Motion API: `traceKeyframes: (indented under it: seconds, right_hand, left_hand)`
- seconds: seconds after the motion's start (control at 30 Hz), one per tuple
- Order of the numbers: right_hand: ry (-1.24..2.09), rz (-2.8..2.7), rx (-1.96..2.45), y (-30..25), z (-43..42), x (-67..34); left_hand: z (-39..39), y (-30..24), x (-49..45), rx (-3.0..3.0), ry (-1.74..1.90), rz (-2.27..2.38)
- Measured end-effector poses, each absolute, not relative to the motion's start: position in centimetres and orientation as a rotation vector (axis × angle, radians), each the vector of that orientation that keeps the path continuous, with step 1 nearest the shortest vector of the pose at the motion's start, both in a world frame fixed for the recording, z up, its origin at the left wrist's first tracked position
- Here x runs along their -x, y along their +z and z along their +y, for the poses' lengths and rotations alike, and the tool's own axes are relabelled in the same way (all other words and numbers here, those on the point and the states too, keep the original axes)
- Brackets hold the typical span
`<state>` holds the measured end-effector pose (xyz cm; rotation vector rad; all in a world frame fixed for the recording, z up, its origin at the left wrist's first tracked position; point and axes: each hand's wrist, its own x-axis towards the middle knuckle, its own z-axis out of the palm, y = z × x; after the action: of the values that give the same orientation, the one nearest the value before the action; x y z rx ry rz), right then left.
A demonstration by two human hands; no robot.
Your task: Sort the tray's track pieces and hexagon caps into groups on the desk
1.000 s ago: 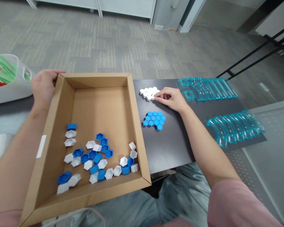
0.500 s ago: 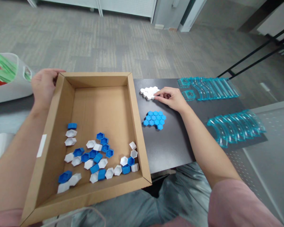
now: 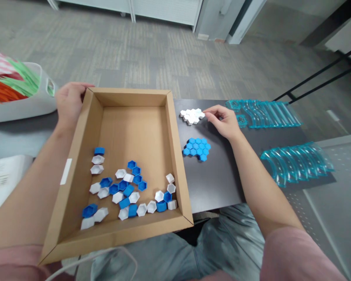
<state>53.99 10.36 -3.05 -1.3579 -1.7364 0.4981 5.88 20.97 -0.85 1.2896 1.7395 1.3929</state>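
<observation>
On the dark tabletop, a patch of white hexagonal pieces [image 3: 192, 116] lies packed together. My right hand [image 3: 224, 120] is at its right end, thumb and forefinger closed at the outermost white piece. Nearer to me lies a similar cluster of blue hexagonal pieces [image 3: 197, 148]. My left hand [image 3: 71, 102] grips the far left corner of a shallow cardboard box [image 3: 167, 128]; some of its fingers are hidden behind the wall. Inside the box, loose blue and white hexagonal pieces [image 3: 123, 185] are scattered toward the near end, several showing hollow undersides.
Translucent teal plastic parts stand in a far row [image 3: 269, 114] and a near row [image 3: 296, 162] on the right of the table [image 3: 216, 175]. A white bin [image 3: 43, 97] with green and orange items is at the left. A cable [image 3: 117, 249] crosses below the box.
My right hand has shifted from the near side of the white patch to its right end. My left hand stays on the box corner. The whole view has moved slightly.
</observation>
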Motion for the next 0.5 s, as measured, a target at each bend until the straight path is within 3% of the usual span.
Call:
traceKeyframes:
  seconds: [0.23,0.37,0.5]
  right_hand:
    - [0.419,-1.801,1.154,1.7,7.6,-46.3]
    - [0.551,-2.357,0.903,4.7,7.2,-36.8]
    - [0.372,-2.810,0.696,5.0,8.6,-28.1]
  left_hand:
    - [21.4,-1.0,-6.1,-1.256,1.424,1.671]
    - [21.9,-1.4,-5.8,-1.291,1.426,1.593]
    - [22.3,-2.1,-5.1,-1.467,1.344,1.532]
